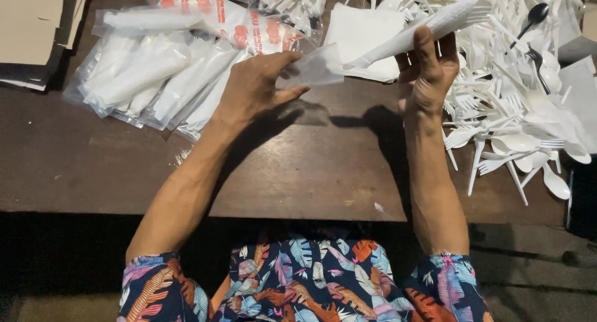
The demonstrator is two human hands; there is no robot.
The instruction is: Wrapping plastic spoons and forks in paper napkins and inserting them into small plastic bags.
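The right hand point(429, 73) is gripping a napkin-wrapped cutlery roll point(423, 32), its long axis slanting up-right over the counter point(311, 166); the left hand point(255, 88) is pinching a clear sleeve point(314, 67), apparently around the roll's hidden lower end

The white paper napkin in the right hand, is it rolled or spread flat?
Rolled: the white paper napkin forms a narrow tube around white fork tines in the right hand.

A dark brown wooden table point(311, 166) fills the view, its near edge dropping into deep shadow. Light falls from above, casting hard shadows. Brown cardboard point(34, 29) lies at its far-left corner.
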